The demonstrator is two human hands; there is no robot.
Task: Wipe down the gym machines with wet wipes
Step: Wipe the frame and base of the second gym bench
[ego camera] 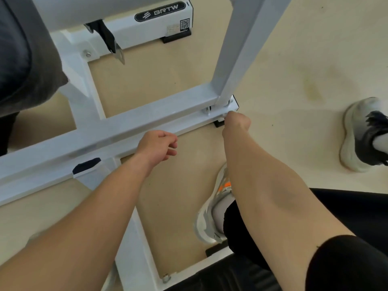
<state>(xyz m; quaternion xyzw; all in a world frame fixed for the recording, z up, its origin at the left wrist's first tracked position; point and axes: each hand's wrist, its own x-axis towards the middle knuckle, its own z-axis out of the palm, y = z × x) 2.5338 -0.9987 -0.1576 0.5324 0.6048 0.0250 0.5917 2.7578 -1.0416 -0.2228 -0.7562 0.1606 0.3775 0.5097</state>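
Head view: a person bends over a white gym machine (126, 127) whose crossbar runs from near left to far right across the beige floor (294, 59). The right hand (237, 122) reaches down to the crossbar's right end, at the foot of the upright post (237, 49); its fingers are hidden behind the wrist, so whether it grips anything cannot be told. The left hand (156, 147) hovers just over the crossbar's near edge, released, fingers loosely curled. A BRTW label (160, 11) marks the far rail. The person's shoe (210, 217) stands below the right forearm; another shoe (357, 135) is at the right.
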